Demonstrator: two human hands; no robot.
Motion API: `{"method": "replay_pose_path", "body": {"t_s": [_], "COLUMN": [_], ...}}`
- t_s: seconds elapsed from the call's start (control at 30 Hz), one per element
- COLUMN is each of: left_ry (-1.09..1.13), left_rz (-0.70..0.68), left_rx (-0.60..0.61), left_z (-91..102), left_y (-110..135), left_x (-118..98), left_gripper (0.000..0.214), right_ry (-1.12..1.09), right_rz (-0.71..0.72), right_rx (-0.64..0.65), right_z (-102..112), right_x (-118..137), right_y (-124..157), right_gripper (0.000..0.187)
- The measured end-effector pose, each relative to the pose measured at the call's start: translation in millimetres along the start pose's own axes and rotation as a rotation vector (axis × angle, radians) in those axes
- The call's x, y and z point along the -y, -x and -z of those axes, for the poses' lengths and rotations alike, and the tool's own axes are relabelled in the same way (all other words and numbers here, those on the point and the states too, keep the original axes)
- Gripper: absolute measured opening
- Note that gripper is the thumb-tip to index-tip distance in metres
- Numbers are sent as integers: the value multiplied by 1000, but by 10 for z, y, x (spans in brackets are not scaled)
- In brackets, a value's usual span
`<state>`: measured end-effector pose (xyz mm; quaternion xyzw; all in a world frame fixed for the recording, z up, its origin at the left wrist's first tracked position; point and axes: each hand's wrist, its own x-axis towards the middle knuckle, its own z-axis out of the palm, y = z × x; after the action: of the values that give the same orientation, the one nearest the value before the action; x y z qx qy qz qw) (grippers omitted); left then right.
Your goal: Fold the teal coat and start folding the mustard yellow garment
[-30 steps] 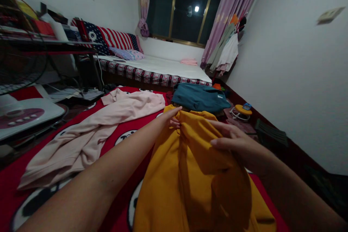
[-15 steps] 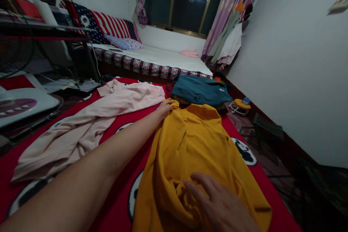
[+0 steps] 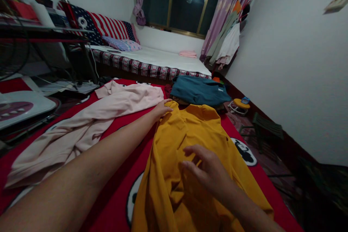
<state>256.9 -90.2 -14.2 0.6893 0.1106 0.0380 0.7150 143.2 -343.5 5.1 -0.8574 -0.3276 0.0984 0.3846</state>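
Note:
A mustard-yellow long-sleeved top (image 3: 201, 130) lies spread on a red blanket (image 3: 116, 174) with black-and-white prints. My left hand (image 3: 164, 108) reaches far forward and is closed on the top's shoulder fabric, beside the collar. Over the middle of the garment is my right hand (image 3: 203, 163), its fingers bent and apart with no cloth between them. Whether its underside touches the fabric I cannot tell. To the left lie pale pink trousers (image 3: 116, 103), stretched out and somewhat wrinkled. Beyond the collar sits a folded teal garment (image 3: 199, 90) on other dark clothes.
A bed (image 3: 160, 57) with a white sheet stands under the window. On the left is a cluttered desk (image 3: 65, 29); a white appliance (image 3: 27, 105) stands below it. A yellow round stool (image 3: 240, 104) and a dark folding stool (image 3: 266, 127) are along the right wall.
My right hand has moved forward and up off the bunched lower cloth, which now lies flatter. My left hand stays at the shoulder of the top.

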Motion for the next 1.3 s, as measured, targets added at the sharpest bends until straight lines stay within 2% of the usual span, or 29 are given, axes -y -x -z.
{"method": "replay_pose_path", "body": {"t_s": [0.07, 0.13, 0.2, 0.27, 0.33, 0.4, 0.47, 0.53, 0.57, 0.7, 0.77, 0.87, 0.93, 1.0, 1.07, 1.13, 1.2, 1.23, 1.3], "left_ry": [-75, -129, -154, -136, -85, -31, -3, -6, -22, -149, -252, -551, -768, -846, -703, -466, -306, -274, -235], "left_rz": [29, 73, 107, 105, 67, 13, -31, -58, -66, -57, -19, 29, -33, -148, -180, -108, -28, -6, 17], "left_rx": [94, 203, 284, 318, 294, 218, 130, 59, 28, -78, -61, 49, 67, 16, -26, -43, -38, -29, 19], "left_z": [43, 86, 124, 147, 142, 109, 65, 39, 38, 100, 114, 58, -10, -65, -77, -41, 23, 57, 114], "left_y": [54, 79, 75, 54, 31, 23, 39, 87, 125, 406, 635, 1019, 1223, 1343, 1387, 1396, 1410, 1424, 1462], "left_x": [-82, -163, -221, -243, -224, -170, -97, -23, 11, 106, 125, 122, 121, 148, 211, 292, 358, 376, 377], "left_gripper": [64, 53, 46, 48, 57, 71, 82, 85, 83, 77, 75, 79, 81, 75, 76, 80, 81, 81, 80], "right_ry": [-47, -83, -82, -128, -238, -329, -339, -289, -255, -114, -47, 67, 93, 39, -67, -182, -254, -264, -244], "right_rz": [18, 26, 34, 19, -33, -75, -77, -60, -54, -73, -116, -155, -146, -120, -90, -80, -101, -121, -160], "right_rx": [-48, -18, 29, 36, -36, -130, -165, -166, -174, -168, -81, 75, 128, 116, 38, -57, -97, -70, 65], "right_z": [7, 8, 15, 30, 34, 10, -37, -74, -77, 7, 43, -4, -84, -159, -205, -224, -230, -231, -220], "right_x": [-129, -208, -229, -223, -240, -308, -409, -492, -509, -403, -312, -232, -207, -172, -116, -58, -29, -31, -58], "right_y": [-265, -472, -611, -702, -770, -814, -803, -705, -618, -111, 141, 383, 440, 444, 437, 457, 513, 549, 618], "right_gripper": [47, 55, 43, 28, 31, 40, 52, 62, 61, 32, 21, 20, 19, 21, 25, 26, 23, 21, 18]}}
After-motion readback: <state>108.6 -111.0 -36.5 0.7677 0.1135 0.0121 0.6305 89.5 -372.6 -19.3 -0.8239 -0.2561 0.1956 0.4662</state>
